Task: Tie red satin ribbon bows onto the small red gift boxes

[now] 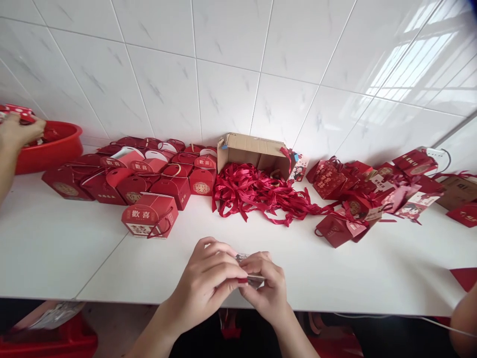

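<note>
Near the table's front edge, my left hand (210,276) and my right hand (266,283) meet, both closed with fingertips pinched together. Between them is a small flat card-like piece (256,282) with greyish print. My fingers cover most of it, so its kind is unclear. A scrap of red (242,281) shows at my left fingertips, perhaps ribbon. Just beyond my hands, a heap of dark red ribbons (257,191) spills from a cardboard box (257,142). To the left of the heap, one red gift box (151,216) stands in front of the others.
Rows of red gift boxes (126,189) fill the back left; several with bows and tags (354,199) cluster at the right. Another person's hand (18,132) is over a red basin (67,144). Someone's arm (464,318) shows at lower right. A tiled wall (231,84) stands behind.
</note>
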